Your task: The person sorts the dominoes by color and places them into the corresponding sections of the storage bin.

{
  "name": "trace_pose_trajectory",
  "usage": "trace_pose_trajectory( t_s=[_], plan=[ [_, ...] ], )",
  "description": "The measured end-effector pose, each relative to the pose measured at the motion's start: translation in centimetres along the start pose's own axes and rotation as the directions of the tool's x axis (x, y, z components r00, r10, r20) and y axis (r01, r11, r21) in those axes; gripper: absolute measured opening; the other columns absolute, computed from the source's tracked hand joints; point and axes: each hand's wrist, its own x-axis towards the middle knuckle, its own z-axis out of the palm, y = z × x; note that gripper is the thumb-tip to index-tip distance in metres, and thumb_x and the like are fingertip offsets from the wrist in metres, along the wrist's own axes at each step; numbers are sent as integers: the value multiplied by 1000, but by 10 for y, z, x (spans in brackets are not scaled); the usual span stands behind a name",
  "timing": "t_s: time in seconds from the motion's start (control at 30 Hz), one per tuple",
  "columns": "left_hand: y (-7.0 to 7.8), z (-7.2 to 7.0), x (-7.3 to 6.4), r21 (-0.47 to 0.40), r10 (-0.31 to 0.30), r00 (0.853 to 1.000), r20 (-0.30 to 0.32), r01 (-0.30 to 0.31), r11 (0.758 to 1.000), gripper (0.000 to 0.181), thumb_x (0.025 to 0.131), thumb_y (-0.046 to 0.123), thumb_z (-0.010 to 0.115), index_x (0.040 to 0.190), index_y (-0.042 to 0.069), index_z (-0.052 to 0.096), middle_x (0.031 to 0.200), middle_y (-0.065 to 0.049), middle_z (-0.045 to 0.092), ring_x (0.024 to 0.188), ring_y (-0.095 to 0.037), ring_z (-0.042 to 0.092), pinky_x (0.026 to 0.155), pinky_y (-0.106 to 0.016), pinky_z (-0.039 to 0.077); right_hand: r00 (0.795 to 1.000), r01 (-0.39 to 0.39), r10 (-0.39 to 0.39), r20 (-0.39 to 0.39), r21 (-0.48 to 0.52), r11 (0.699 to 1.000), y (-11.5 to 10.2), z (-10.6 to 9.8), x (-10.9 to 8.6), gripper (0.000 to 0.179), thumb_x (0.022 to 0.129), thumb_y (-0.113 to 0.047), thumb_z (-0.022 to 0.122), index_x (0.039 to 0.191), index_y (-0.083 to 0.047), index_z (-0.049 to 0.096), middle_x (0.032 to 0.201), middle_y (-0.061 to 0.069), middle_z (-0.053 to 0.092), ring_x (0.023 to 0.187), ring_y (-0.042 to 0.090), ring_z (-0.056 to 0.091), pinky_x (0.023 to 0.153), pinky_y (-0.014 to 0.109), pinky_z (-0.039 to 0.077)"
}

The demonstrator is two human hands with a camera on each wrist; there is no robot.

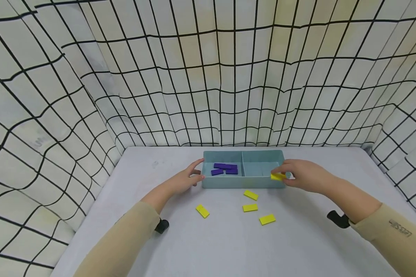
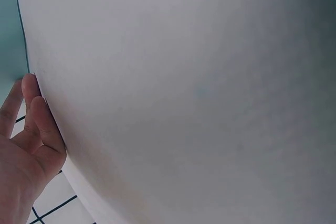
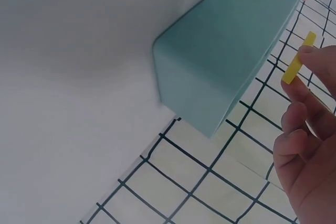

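A light-blue box [image 1: 228,182] with two compartments stands on the table. Several purple blocks [image 1: 225,166] lie in its left compartment. My right hand [image 1: 306,175] pinches a flat yellow block [image 1: 277,176] between thumb and fingers, above the right end of the box. The right wrist view also shows this yellow block [image 3: 298,59] held by its middle, up over the rim of the box [image 3: 210,72]. My left hand [image 1: 184,180] is at the box's left end, thumb and forefinger spread and touching it. In the left wrist view, the left hand's [image 2: 31,150] fingertips are beside the box wall.
Several loose yellow blocks lie on the table in front of the box, one [image 1: 202,211] to the left and another [image 1: 267,219] nearer me. The white tabletop [image 1: 208,246] meets a wall of black netting [image 1: 234,92] at the back and sides.
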Motion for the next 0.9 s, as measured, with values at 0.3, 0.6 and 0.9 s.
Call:
trace_pose_trajectory(
  t_s=[0.3,0.6,0.9],
  plan=[
    [2,-2,-2,-2,-3,1000,1,3,1000,68,101,46,52,154,51,11,151,-9,43,112,-27,63,106,-56,39,999,-29,26,38,64,998,5,-2,33,34,90,-14,71,122,-23,72,115,-4,67,94,19,61,78,34,53],
    [0,-2,-1,6,1,1000,-4,0,1000,68,101,46,51,155,50,10,151,-10,43,110,-26,63,104,-55,40,999,-4,2,45,44,999,8,4,65,30,90,-15,71,119,-23,73,106,-7,66,90,16,59,78,34,53],
    [-2,-1,-1,3,9,1000,-3,-9,1000,68,101,46,52,154,51,11,151,-10,44,109,-25,63,104,-56,41,992,12,-8,122,-30,999,5,16,87,30,90,-16,71,118,-25,72,104,-7,66,96,16,59,85,39,52]
  ],
)
